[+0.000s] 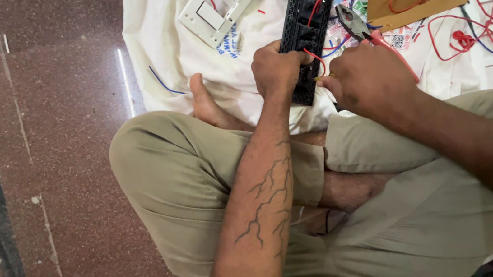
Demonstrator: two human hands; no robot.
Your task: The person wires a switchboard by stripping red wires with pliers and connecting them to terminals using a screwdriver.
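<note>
A long black switch board point(306, 31), pointing up toward one o'clock, is gripped near its low end by the curled fingers of the left hand point(275, 69), while a red wire point(315, 58) at its three o'clock side is pinched by the right hand point(371, 79).

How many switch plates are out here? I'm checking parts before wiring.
2: a black switch plate held by the left hand; a white switch plate on the cloth above. More may be hidden.

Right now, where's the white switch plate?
In the head view, the white plastic switch plate lies top centre on the white cloth, just left of the black switch module that the left hand holds.
</note>
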